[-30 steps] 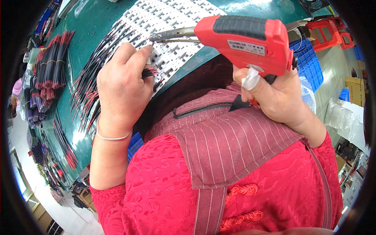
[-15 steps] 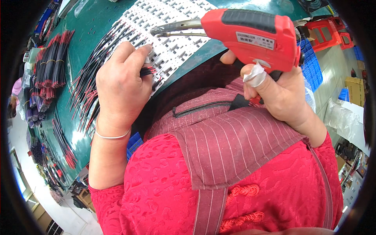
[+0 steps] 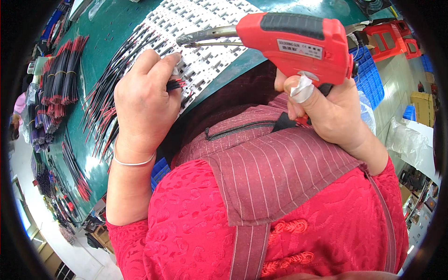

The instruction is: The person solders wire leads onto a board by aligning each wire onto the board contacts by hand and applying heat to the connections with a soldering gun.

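Note:
My right hand (image 3: 326, 105) is wrapped round the handle of a red soldering gun (image 3: 294, 49) with a black top grip; white tape covers its thumb. The gun's metal tip (image 3: 205, 36) points left, just above and right of my left hand's fingertips. My left hand (image 3: 147, 91) is closed over a bunch of short black and red wires (image 3: 175, 84), whose ends stick out beside the fingers. Under it lies a white board (image 3: 210, 60) with rows of small slotted holders. Many black and red wires (image 3: 112, 84) lie along the board's left edge. Whatever the left fingertips pinch is hidden.
Tied bundles of black and red wires (image 3: 63, 77) lie on the green table (image 3: 93, 135) at the left, with a smaller loose bunch (image 3: 74, 165) nearer. Blue crates (image 3: 371, 79), red trays (image 3: 385, 42) and a cardboard box (image 3: 422, 108) stand beyond the table on the right.
The soldering gun has shifted slightly left, bringing its tip a little closer to my left fingers. My right fingers have closed further round the handle. The left hand stays in place.

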Tool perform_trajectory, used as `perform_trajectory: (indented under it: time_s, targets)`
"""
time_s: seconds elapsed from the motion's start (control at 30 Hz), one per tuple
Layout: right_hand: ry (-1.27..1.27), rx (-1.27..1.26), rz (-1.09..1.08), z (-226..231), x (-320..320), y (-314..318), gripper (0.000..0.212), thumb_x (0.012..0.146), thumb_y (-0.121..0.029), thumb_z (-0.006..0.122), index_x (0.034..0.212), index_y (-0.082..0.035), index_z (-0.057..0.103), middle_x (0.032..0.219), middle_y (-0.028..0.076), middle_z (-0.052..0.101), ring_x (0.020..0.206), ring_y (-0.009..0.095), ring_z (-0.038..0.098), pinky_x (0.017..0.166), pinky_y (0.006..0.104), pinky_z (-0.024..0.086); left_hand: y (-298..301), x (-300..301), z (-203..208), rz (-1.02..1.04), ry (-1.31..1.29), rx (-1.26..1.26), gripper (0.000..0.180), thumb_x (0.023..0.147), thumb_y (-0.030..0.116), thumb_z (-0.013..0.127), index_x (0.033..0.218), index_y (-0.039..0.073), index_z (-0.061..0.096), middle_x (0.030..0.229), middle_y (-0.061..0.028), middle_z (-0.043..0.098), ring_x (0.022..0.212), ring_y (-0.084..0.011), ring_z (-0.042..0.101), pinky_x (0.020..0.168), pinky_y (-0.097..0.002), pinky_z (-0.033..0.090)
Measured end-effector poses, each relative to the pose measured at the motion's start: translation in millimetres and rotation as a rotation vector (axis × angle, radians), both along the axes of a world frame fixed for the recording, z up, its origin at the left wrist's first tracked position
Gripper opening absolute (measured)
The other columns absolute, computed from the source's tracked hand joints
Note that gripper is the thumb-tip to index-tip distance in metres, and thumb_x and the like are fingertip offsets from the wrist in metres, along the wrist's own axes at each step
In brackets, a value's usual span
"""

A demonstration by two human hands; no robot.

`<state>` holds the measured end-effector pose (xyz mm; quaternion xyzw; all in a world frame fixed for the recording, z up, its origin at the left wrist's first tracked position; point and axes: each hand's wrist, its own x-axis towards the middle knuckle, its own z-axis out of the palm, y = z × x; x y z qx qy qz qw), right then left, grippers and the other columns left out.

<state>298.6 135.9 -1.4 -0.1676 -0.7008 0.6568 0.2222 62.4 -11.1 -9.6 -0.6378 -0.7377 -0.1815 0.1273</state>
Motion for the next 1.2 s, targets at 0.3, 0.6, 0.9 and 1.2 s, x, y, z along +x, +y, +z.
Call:
perform_trajectory:
  time_s: [0.3, 0.6, 0.9, 1.2]
  targets:
    - [-0.021, -0.04, -0.009, -1.8, -1.1, -0.5, 0.024, 0.098, -0.021, 0.065, 0.104, 0.002, 0.063, 0.092, 0.009, 0.064, 0.06, 0.009, 0.056, 0.054, 0.0248, 0.046, 0.4, -0.9, -1.2, -0.01, 0.009, 0.009, 0.038, 0.064, -0.001, 0.068, 0.101, 0.006, 0.071, 0.082, -0.0091, 0.058, 0.069, -0.0298, 0.062, 0.062, -0.0396, 0.052]
    - [0.044, -0.023, -0.002, -0.7, 0.6, 0.0, 0.021, 0.1, -0.019, 0.061, 0.106, 0.001, 0.061, 0.118, 0.022, 0.065, 0.063, 0.009, 0.055, 0.057, 0.0261, 0.05, 0.0, -0.8, -0.1, -0.002, 0.023, -0.004, 0.039, 0.063, -0.001, 0.069, 0.101, 0.007, 0.071, 0.083, -0.0093, 0.058, 0.07, -0.0298, 0.062, 0.062, -0.0395, 0.051]
    - [-0.019, 0.005, -0.04, 3.2, 3.1, -0.2, 0.022, 0.099, -0.019, 0.062, 0.108, 0.002, 0.061, 0.105, 0.015, 0.068, 0.061, 0.009, 0.055, 0.055, 0.0259, 0.05, -0.1, -0.9, 0.7, 0.001, -0.016, 0.01, 0.039, 0.063, -0.005, 0.066, 0.1, 0.008, 0.072, 0.08, -0.0081, 0.057, 0.069, -0.0291, 0.062, 0.061, -0.0393, 0.051]
    - [-0.045, -0.029, -0.051, 1.2, 4.1, -1.6, 0.025, 0.098, -0.018, 0.065, 0.112, 0.002, 0.062, 0.096, 0.009, 0.066, 0.06, 0.008, 0.056, 0.054, 0.0253, 0.049, 0.8, -7.2, 0.6, -0.006, -0.042, 0.061, 0.041, 0.064, -0.013, 0.063, 0.097, 0.009, 0.073, 0.086, -0.0072, 0.063, 0.08, -0.028, 0.063, 0.073, -0.037, 0.052]
